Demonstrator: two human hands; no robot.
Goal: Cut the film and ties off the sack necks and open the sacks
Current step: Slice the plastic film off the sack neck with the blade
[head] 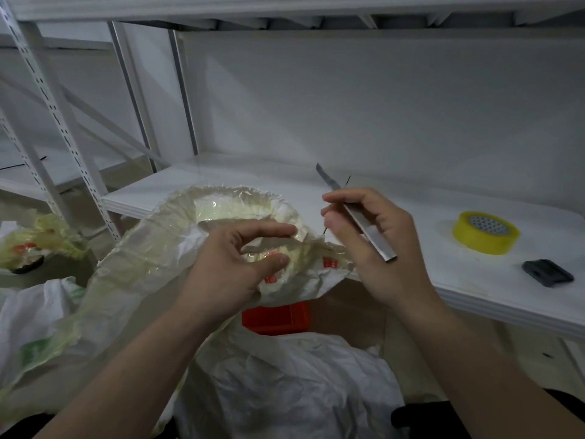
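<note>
the left hand [234,267] was curled on the neck of the white sack [139,261], thumb below and forefinger above. a band of the yellowish film [304,245] ran stretched from these fingers toward the right. the mouth of the sack stood open just behind the left fingertips, with the film crumpled around its rim. the right hand [380,248] was closed around a knife [367,231]. the blade pointed up and away from the fingers, above the film and not touching it. the right fingertips were just beside the far end of the stretched band; if they also pinched it, i could not tell.

behind both hands ran the front edge of a white shelf [427,198], and the neck of the sack leaned over this edge. right of the right hand, well apart, a yellow roll of tape [484,242] lay flat on the shelf, with a small dark object [547,273] nearer to the edge. under the left fingers a red box [275,318] showed, and below it a second sack [285,381]. far left of the left wrist stood a third sack [41,236], wrapped in film.
</note>
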